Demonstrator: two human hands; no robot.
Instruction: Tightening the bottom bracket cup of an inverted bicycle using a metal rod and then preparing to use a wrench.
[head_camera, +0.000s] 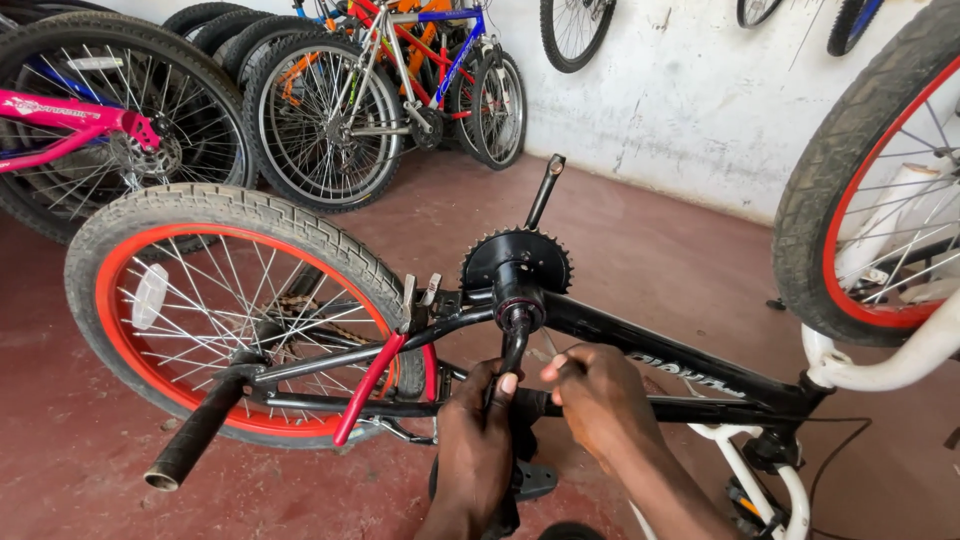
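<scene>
Our left hand (478, 425) is wrapped around the lower black crank (513, 350), just under the bottom bracket; our right hand (598, 395) pinches shut beside it, on what we cannot tell. Toothed steel sprocket (515, 258) mounted, upper crank bare of pedal. Glossy black frame (640, 345), knobbly tyre (240, 215), red rim.

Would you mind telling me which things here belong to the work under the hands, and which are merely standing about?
In hand:
- left hand gripping the black crank arm
- right hand beside it
- black sprocket
- upturned black bike frame

Standing about:
- pink bike
- bikes parked along the wall
- wheels hung on the wall
</scene>
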